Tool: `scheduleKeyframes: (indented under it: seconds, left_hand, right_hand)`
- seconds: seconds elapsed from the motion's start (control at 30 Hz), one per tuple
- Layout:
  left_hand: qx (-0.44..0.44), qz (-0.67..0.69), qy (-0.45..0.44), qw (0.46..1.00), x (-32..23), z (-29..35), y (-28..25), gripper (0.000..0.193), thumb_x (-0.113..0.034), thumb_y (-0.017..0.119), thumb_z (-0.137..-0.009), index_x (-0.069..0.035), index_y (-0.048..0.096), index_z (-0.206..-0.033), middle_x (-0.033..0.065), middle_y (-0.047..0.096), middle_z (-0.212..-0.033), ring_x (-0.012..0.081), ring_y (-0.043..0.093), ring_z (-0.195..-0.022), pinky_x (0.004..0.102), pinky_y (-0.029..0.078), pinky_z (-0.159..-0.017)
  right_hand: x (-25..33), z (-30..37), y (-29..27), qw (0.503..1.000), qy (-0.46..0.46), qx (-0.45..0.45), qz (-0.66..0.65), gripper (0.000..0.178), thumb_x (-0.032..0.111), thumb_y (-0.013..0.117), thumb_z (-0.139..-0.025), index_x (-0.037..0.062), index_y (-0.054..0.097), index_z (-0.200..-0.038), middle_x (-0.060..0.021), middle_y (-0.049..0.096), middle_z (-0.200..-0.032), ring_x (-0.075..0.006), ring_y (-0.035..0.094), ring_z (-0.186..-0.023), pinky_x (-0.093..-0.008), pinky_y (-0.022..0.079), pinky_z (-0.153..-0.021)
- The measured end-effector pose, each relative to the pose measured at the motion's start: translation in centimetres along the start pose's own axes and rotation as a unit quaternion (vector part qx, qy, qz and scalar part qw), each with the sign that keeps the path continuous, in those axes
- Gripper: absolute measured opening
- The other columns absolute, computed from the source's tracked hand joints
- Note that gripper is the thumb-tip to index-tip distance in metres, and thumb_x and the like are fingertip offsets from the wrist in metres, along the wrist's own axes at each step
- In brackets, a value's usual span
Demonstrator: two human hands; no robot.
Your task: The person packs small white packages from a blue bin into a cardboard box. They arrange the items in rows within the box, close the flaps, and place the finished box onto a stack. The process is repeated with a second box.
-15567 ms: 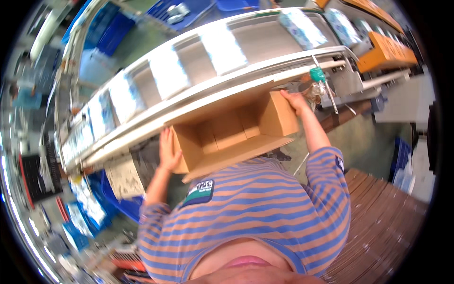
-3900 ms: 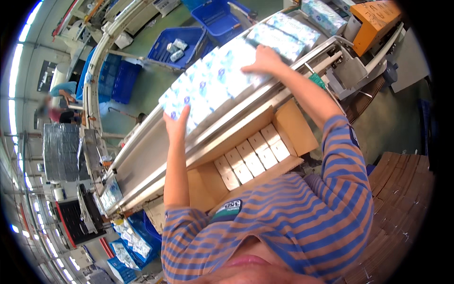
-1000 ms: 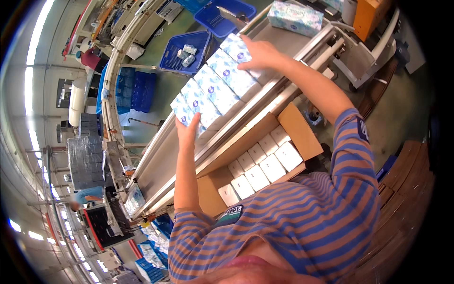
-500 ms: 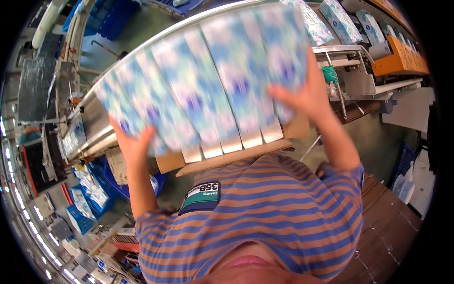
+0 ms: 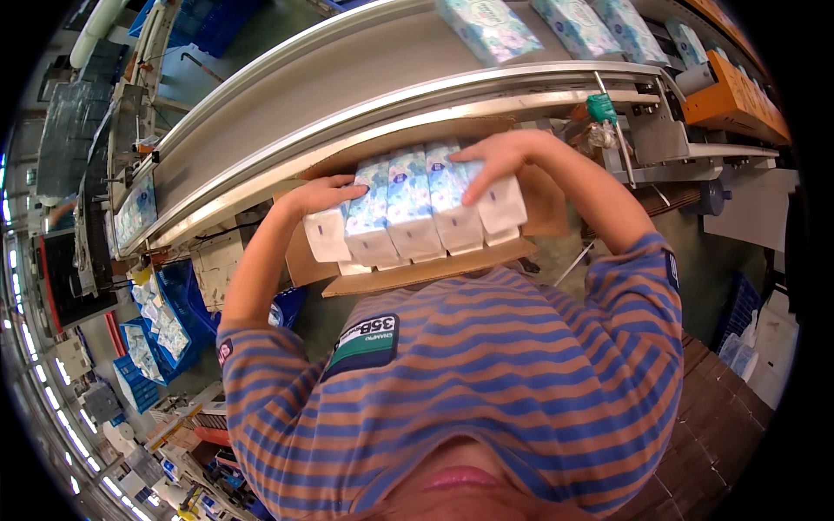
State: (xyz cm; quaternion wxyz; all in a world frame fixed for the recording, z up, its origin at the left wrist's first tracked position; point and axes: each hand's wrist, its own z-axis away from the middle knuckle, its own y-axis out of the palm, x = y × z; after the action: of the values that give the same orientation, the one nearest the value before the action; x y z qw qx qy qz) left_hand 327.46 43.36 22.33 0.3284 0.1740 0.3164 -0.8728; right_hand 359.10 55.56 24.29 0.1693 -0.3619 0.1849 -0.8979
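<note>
Five packs (image 5: 410, 204) have come down into the brown box's (image 5: 439, 264) mouth. Left hand (image 5: 323, 194) and right hand (image 5: 502, 159), half open, hold the row's ends.

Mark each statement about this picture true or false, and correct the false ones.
1. The left hand and the right hand both touch the row of packs. True.
2. That row is plain black. False: it is white and pale blue, with a pattern.
3. The cardboard box is open. True.
4. Other packs lie on the conveyor. True.
5. The left hand rests on the conveyor. False: it is at the row's left end.
</note>
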Motion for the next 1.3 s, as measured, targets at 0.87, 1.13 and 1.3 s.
scheduleKeyframes:
  seconds: [0.87, 1.13, 1.3]
  left_hand:
    - [-0.421, 0.075, -0.058, 0.902, 11.1, 5.8, 4.1, 0.059, -0.038, 0.064, -0.073, 0.002, 0.05, -0.113, 0.0204, 0.062, -0.092, 0.0347, 0.06, -0.087, 0.0415, 0.048, -0.078]
    - [-0.171, -0.072, 0.055, 0.981, -2.1, -1.1, 8.0, 0.077, -0.041, 0.062, -0.076, -0.002, 0.027, -0.133, 0.0179, 0.06, -0.083, 0.0357, 0.057, -0.075, 0.0389, 0.046, -0.067]
    - [-0.513, -0.213, 0.391, 0.734, -6.1, 2.3, 2.0, 0.065, -0.033, 0.067, -0.072, -0.003, 0.041, -0.124, 0.0152, 0.049, -0.112, 0.0355, 0.044, -0.104, 0.0426, 0.035, -0.088]
  right_hand:
    - [-9.5, 6.2, 10.0, 0.819, 0.123, -0.462, -0.317, 0.05, 0.037, 0.054, -0.083, -0.0028, 0.049, -0.114, -0.0255, 0.059, -0.099, -0.0328, 0.056, -0.1, -0.0375, 0.045, -0.082]
    - [2.5, 1.7, 8.5, 0.982, 0.003, -0.162, 0.093, 0.084, 0.064, 0.061, -0.063, -0.0034, 0.052, -0.112, -0.0153, 0.043, -0.128, -0.0336, 0.039, -0.118, -0.0469, 0.036, -0.092]
    - [-3.3, -4.2, 11.6, 0.774, 0.023, -0.621, 0.123, 0.076, 0.05, 0.053, -0.08, -0.002, 0.031, -0.13, -0.0204, 0.034, -0.133, -0.0336, 0.031, -0.124, -0.0507, 0.022, -0.101]
